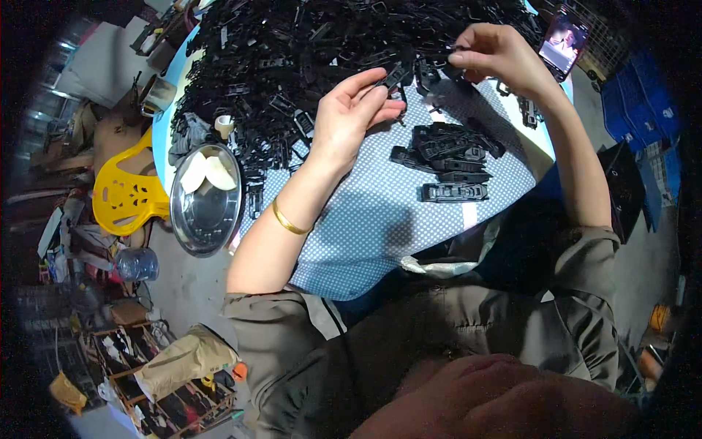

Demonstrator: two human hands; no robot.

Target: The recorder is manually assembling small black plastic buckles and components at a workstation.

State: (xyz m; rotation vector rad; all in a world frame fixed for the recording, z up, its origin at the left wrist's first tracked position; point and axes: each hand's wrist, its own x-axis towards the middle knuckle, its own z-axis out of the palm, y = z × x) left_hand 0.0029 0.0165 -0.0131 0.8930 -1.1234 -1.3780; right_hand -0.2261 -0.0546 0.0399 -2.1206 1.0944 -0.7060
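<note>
My left hand [349,117] is closed in a pinch on a black plastic part [395,77] at the near edge of a large heap of similar black parts [252,44]. To its right, my right hand [493,58] also pinches, thumb against fingers, over the heap's edge. Whatever lies between those fingertips is dark and blends into the heap, so I cannot make it out. Closer to me, a small pile of black slotted parts [453,150] rests on a dotted grey-blue cloth [344,230]. One long part [455,192] lies at the pile's near side.
An oval metal tray [201,223] with white wedge-shaped pieces [218,174] sits at the table's left edge, near a small cup [224,126]. A lit phone [563,44] stands at the far right. Around the table are a yellow chair [121,190], blue crates [636,102] and a paper sack [186,364].
</note>
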